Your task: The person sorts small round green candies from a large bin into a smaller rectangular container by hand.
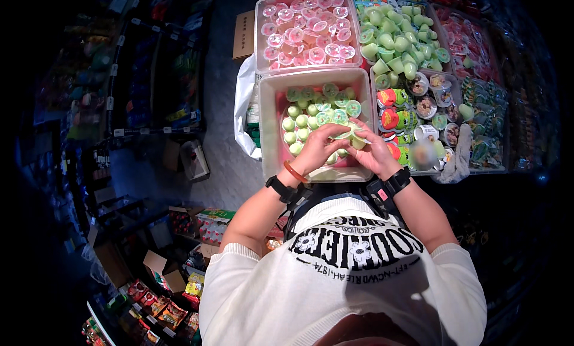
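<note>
My left hand (320,147) and my right hand (376,153) meet above the near right part of a white plastic bin (274,167). Between them are pale green jelly cups (359,141), pinched by the fingers of both hands; how many is hard to tell. Below, more green jelly cups (304,121) fill the bin. Those on the left stand in rows with rounded bottoms up, while several at the back and right show their clear printed lids. A pinkish-red bin bottom shows at the edges. My fingers hide part of the pile under them.
Beyond stands a bin of pink jelly cups (308,32). To its right are loose green jelly cups (397,38). Nearer, a mixed bin holds snack cups (426,107), with a grey-white glove (459,158) over its corner. A white plastic bag (244,107) lies left of my bin.
</note>
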A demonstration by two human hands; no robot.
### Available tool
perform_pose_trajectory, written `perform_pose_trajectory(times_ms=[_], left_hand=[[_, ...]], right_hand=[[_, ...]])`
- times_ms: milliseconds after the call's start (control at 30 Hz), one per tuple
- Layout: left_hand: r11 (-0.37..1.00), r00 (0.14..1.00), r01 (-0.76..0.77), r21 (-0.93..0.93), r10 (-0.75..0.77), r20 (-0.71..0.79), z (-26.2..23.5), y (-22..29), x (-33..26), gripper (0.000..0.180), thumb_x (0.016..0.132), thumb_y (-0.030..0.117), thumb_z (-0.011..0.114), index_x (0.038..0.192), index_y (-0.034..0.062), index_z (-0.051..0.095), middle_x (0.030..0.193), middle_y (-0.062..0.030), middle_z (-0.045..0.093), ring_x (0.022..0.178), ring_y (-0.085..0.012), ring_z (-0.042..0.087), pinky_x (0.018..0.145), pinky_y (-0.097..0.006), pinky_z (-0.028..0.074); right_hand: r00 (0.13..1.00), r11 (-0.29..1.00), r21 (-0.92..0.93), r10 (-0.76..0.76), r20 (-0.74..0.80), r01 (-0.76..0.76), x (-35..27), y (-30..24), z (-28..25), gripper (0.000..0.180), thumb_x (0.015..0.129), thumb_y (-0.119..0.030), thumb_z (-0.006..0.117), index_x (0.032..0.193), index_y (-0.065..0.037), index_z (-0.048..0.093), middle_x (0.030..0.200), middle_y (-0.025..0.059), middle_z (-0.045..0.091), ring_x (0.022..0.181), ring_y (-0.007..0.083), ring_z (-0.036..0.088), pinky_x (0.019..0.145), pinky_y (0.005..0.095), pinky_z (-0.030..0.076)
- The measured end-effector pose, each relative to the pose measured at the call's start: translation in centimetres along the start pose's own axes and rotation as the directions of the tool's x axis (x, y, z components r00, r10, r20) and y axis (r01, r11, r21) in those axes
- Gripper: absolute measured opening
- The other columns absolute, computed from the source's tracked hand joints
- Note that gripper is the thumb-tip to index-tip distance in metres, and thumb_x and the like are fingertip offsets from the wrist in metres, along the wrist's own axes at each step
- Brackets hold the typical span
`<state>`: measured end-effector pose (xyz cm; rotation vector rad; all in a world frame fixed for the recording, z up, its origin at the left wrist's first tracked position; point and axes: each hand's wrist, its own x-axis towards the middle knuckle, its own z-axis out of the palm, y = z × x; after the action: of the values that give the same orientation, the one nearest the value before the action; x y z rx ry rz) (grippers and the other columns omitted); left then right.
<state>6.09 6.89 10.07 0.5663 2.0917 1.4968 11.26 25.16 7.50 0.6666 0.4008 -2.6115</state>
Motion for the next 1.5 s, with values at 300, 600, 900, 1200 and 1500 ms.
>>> perform_pose_trajectory(times_ms=[300, 600, 900, 1200, 1500], left_hand=[[0.572, 0.900, 0.256, 0.780, 0.154, -0.408, -7.5, -7.9, 2.9, 0.025, 0.071, -0.001, 0.061, 0.094, 0.0061, 0.054, 0.093, -0.0121, 0.057, 0.092, -0.0319, 0.053, 0.081, -0.041, 0.043], [0.056, 0.947, 0.235, 0.970, 0.212, -0.242, -9.0, -13.1, 6.8, 0.007, 0.078, 0.012, 0.055, 0.079, 0.0092, 0.061, 0.084, -0.0074, 0.059, 0.092, -0.0236, 0.054, 0.086, -0.035, 0.039], [0.054, 0.953, 0.182, 0.982, 0.235, -0.190, -9.3, -11.7, 6.5, 0.010, 0.077, 0.011, 0.055, 0.082, 0.0098, 0.064, 0.086, -0.0070, 0.060, 0.091, -0.0215, 0.053, 0.083, -0.035, 0.042], [0.980, 0.972, 0.154, 0.128, -0.173, 0.159, -0.1, -0.8, 1.5, 0.033, 0.090, 0.024, 0.061, 0.115, 0.0025, 0.060, 0.106, -0.0149, 0.065, 0.091, -0.0217, 0.064, 0.077, -0.033, 0.050], [0.930, 0.935, 0.286, 0.230, -0.218, -0.279, -5.3, -8.4, 2.7, 0.026, 0.077, 0.016, 0.073, 0.096, 0.0001, 0.065, 0.075, -0.0059, 0.065, 0.065, -0.0137, 0.059, 0.058, -0.029, 0.048]], right_hand=[[0.994, 0.999, -0.033, -0.014, -0.109, 0.010, -0.7, -0.3, 0.0, 0.047, 0.087, -0.001, 0.047, 0.132, -0.007, 0.036, 0.125, 0.0208, 0.044, 0.117, 0.0423, 0.051, 0.094, 0.0439, 0.049], [0.993, 0.996, -0.085, -0.029, -0.116, 0.019, -1.9, -0.6, 0.3, 0.045, 0.087, -0.003, 0.049, 0.130, -0.008, 0.039, 0.125, 0.0201, 0.046, 0.111, 0.0384, 0.055, 0.092, 0.0416, 0.050], [0.997, 0.995, -0.093, 0.018, -0.080, -0.026, -1.7, -0.4, 0.6, 0.045, 0.087, 0.000, 0.047, 0.131, -0.008, 0.039, 0.124, 0.0195, 0.046, 0.114, 0.0382, 0.054, 0.095, 0.0406, 0.049], [0.980, 0.907, -0.375, 0.158, -0.121, -0.193, -0.8, 0.7, 1.4, 0.067, 0.080, 0.004, 0.053, 0.142, -0.008, 0.029, 0.125, 0.0111, 0.049, 0.110, 0.0215, 0.056, 0.095, 0.0378, 0.050], [0.984, 0.896, -0.409, 0.144, -0.105, -0.175, -0.9, 0.7, 2.3, 0.071, 0.083, 0.002, 0.054, 0.144, 0.002, 0.017, 0.137, 0.0203, 0.042, 0.114, 0.0293, 0.056, 0.092, 0.0352, 0.052]])
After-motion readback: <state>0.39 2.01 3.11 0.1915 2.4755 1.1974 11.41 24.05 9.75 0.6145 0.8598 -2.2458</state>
